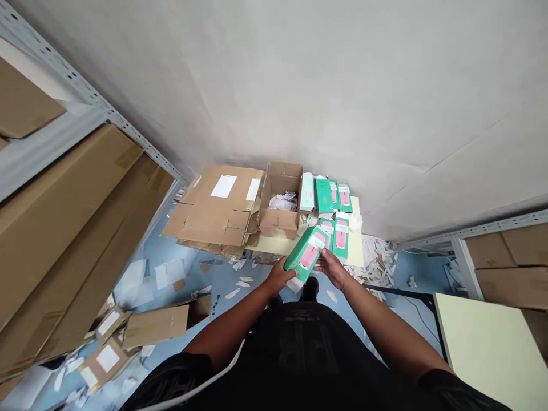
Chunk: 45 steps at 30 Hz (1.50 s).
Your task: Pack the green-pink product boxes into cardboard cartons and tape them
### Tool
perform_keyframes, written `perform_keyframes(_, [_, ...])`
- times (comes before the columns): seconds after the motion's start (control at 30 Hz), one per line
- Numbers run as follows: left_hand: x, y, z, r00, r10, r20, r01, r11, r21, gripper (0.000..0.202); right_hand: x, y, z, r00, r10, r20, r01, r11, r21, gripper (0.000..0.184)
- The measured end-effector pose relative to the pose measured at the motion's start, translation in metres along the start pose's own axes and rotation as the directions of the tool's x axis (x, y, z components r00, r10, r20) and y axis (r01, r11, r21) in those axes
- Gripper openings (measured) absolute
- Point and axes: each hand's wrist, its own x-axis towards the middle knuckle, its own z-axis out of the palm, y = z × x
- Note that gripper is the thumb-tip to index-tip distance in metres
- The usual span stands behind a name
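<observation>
A green box with a pink panel and a white label point(309, 256) is held tilted in front of my body, at the near edge of the table point(274, 244). My left hand point(278, 278) grips its lower left corner, thumb on the front. On its right side are the closed fingers of my right hand point(332, 269); part of them is hidden. Similar green boxes point(341, 238) lie just beyond, with more green boxes point(325, 195) behind them. An open cardboard carton point(279, 222) with crumpled paper point(283, 201) inside stands to their left.
Flattened cardboard point(214, 211) is stacked on the table's left. Shelves with large cartons point(77, 228) rise at the left; more cartons point(509, 251) sit on the right shelf. Paper scraps point(379, 260) and small cardboard boxes point(156, 325) litter the floor. A pale tabletop point(488, 348) is at lower right.
</observation>
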Motion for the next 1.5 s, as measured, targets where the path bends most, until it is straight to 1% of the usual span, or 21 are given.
perform_keyframes(0.07, [-0.009,0.005,-0.004,0.997,0.022,0.078,-0.02,1.0,-0.02,0.06,-0.014,-0.003,0.023,1.0,-0.011,-0.005,0.011,0.985,0.175,0.049])
perform_keyframes(0.13, [-0.016,0.013,-0.005,0.989,0.04,0.14,-0.035,0.999,-0.038,0.064,-0.025,-0.007,0.04,0.998,-0.016,-0.062,0.032,0.959,0.28,0.05])
perform_keyframes(0.2, [-0.02,0.022,-0.002,0.98,0.045,0.195,-0.037,0.998,-0.047,0.068,-0.035,-0.013,0.048,0.993,-0.007,-0.12,0.049,0.934,0.353,0.05])
perform_keyframes(0.27, [-0.023,0.033,0.005,0.963,0.051,0.263,-0.035,0.997,-0.067,0.072,-0.046,-0.019,0.047,0.985,-0.027,-0.171,0.094,0.911,0.402,0.05])
perform_keyframes(0.33, [-0.025,0.044,0.017,0.934,0.079,0.349,-0.042,0.993,-0.114,0.077,-0.06,-0.024,0.039,0.97,-0.089,-0.224,0.179,0.888,0.424,0.05])
perform_keyframes(0.43, [-0.026,0.059,0.041,0.862,0.095,0.498,-0.021,0.988,-0.152,0.088,-0.082,-0.031,0.016,0.941,-0.173,-0.29,0.295,0.838,0.459,0.047])
perform_keyframes(0.53, [-0.027,0.069,0.07,0.786,0.005,0.618,0.103,0.985,-0.139,0.091,-0.105,-0.037,-0.022,0.903,-0.188,-0.386,0.38,0.768,0.515,0.044])
perform_keyframes(0.6, [-0.028,0.072,0.094,0.756,-0.056,0.652,0.18,0.976,-0.125,0.077,-0.119,-0.04,-0.056,0.854,-0.195,-0.483,0.461,0.716,0.525,0.041])
perform_keyframes(0.7, [-0.031,0.077,0.14,0.715,-0.101,0.692,0.208,0.975,-0.073,0.05,-0.144,-0.038,-0.12,0.769,-0.202,-0.607,0.565,0.657,0.498,0.039])
perform_keyframes(0.8, [-0.039,0.082,0.2,0.642,-0.074,0.763,0.109,0.994,0.004,0.038,-0.173,-0.024,-0.187,0.736,-0.149,-0.66,0.587,0.626,0.513,0.036])
perform_keyframes(0.87, [-0.045,0.088,0.246,0.568,-0.027,0.822,-0.079,0.993,0.087,0.037,-0.196,-0.01,-0.228,0.741,-0.082,-0.666,0.565,0.612,0.553,0.033])
perform_keyframes(0.93, [-0.053,0.093,0.295,0.471,0.029,0.882,-0.363,0.917,0.164,0.039,-0.219,0.004,-0.264,0.757,-0.002,-0.653,0.522,0.603,0.603,0.028])
perform_keyframes(0.97, [-0.056,0.095,0.32,0.418,0.057,0.907,-0.511,0.84,0.183,0.041,-0.231,0.011,-0.281,0.765,0.038,-0.643,0.498,0.6,0.627,0.026])
perform_keyframes(1.03, [-0.061,0.097,0.369,0.311,0.1,0.945,-0.753,0.632,0.181,0.047,-0.254,0.021,-0.31,0.789,0.095,-0.607,0.443,0.597,0.669,0.026])
perform_keyframes(1.1, [-0.061,0.094,0.414,0.204,0.086,0.975,-0.894,0.422,0.15,0.06,-0.275,0.03,-0.335,0.827,0.113,-0.551,0.39,0.589,0.708,0.029])
perform_keyframes(1.17, [-0.057,0.088,0.456,0.088,0.013,0.996,-0.959,0.273,0.081,0.075,-0.292,0.038,-0.355,0.864,0.115,-0.49,0.347,0.569,0.745,0.033])
perform_keyframes(1.23, [-0.047,0.08,0.492,-0.038,-0.073,0.997,-0.976,0.218,-0.022,0.088,-0.304,0.046,-0.371,0.878,0.146,-0.456,0.318,0.534,0.783,0.034])
perform_keyframes(1.3, [-0.036,0.07,0.523,-0.154,-0.129,0.98,-0.965,0.233,-0.122,0.092,-0.311,0.055,-0.383,0.872,0.198,-0.448,0.306,0.494,0.814,0.034])
perform_keyframes(1.33, [-0.03,0.065,0.538,-0.196,-0.142,0.97,-0.955,0.253,-0.155,0.091,-0.314,0.06,-0.387,0.864,0.225,-0.45,0.307,0.474,0.825,0.034])
perform_keyframes(1.4, [-0.018,0.053,0.564,-0.233,-0.159,0.959,-0.939,0.293,-0.18,0.088,-0.318,0.068,-0.396,0.843,0.274,-0.463,0.318,0.442,0.839,0.035])
perform_keyframes(1.5, [-0.004,0.035,0.598,-0.245,-0.205,0.948,-0.931,0.324,-0.17,0.084,-0.32,0.079,-0.411,0.813,0.322,-0.484,0.338,0.416,0.844,0.039])
